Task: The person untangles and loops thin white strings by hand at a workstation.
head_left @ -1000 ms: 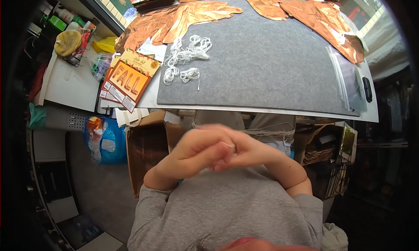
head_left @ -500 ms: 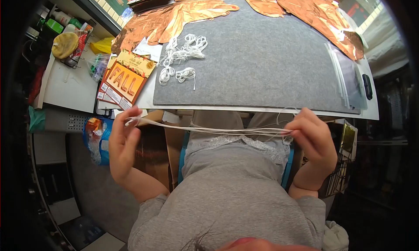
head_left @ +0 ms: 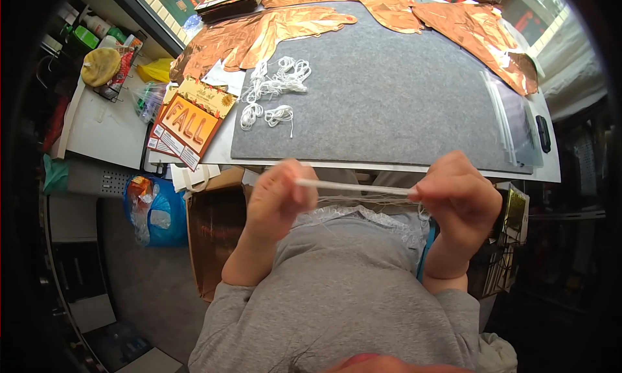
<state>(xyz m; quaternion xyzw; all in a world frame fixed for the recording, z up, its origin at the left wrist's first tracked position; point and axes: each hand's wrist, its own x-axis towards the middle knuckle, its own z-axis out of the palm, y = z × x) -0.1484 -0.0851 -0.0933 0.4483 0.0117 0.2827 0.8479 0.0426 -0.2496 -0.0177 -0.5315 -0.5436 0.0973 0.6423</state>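
White string [head_left: 356,187] is stretched in a taut bundle between my two hands, just in front of the table's near edge. My left hand [head_left: 280,195] is closed on one end of it, slightly blurred. The other end is pinched in my right hand [head_left: 457,201]. Looser strands hang below the taut part, over my lap. Several small coils of white string [head_left: 278,81] lie on the grey felt mat [head_left: 389,94], toward its left side.
Copper foil pieces [head_left: 285,33] lie along the table's back. FALL packets [head_left: 188,123] are at the left, clear plastic sleeves [head_left: 508,117] at the right. An open cardboard box [head_left: 217,237] and a blue bag [head_left: 165,217] stand below on the left.
My left hand has moved right, toward my right hand, and closed more tightly. The stretched string between the hands is now shorter. My right hand has barely moved.
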